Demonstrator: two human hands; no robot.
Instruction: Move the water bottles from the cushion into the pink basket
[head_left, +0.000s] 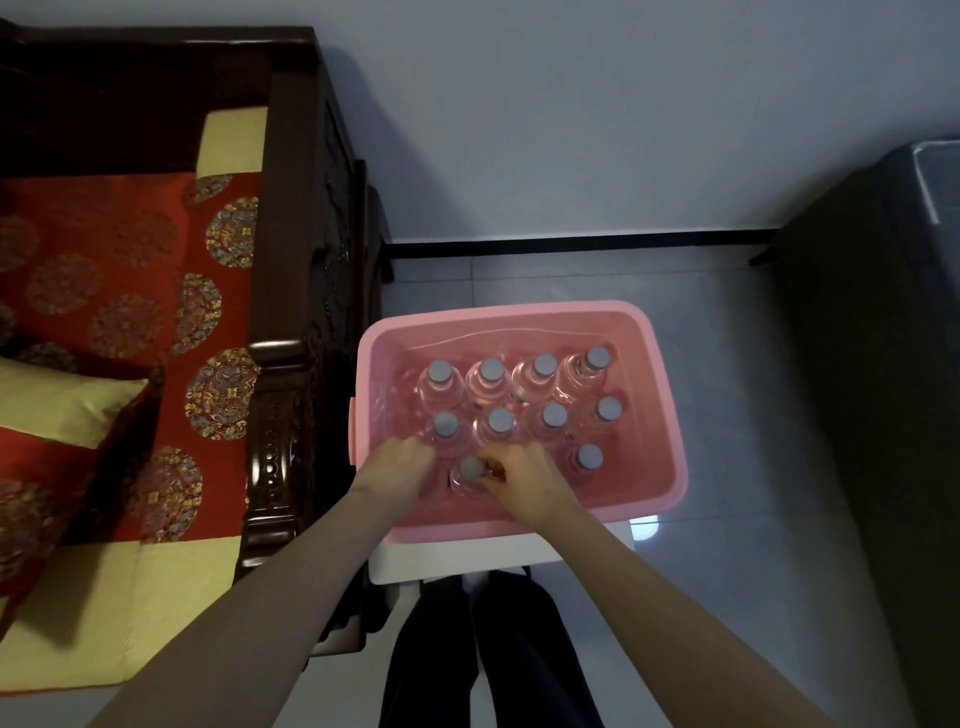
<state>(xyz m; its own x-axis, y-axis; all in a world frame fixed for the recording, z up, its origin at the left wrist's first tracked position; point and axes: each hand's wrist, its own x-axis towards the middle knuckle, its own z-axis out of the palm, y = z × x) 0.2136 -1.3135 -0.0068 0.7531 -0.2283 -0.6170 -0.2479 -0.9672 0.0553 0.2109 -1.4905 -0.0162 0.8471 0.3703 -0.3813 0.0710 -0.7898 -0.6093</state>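
Observation:
The pink basket (665, 415) stands on a white stool, right of the sofa. Several clear water bottles (491, 382) with grey caps stand upright inside it in rows. My right hand (524, 478) grips the neck of the nearest bottle (470, 470) at the front of the basket. My left hand (400, 462) reaches into the basket's front left corner, with its fingertips against a second-row bottle (445, 428). Its fingers are mostly hidden. The red patterned cushion (104, 260) lies on the sofa at the left, and no bottle shows on it.
The sofa's dark carved wooden armrest (275, 415) stands between cushion and basket. A yellow and red pillow (62, 410) lies on the seat. The white stool (498, 558) carries the basket. A dark cabinet (857, 415) stands at the right. My legs (493, 649) are below.

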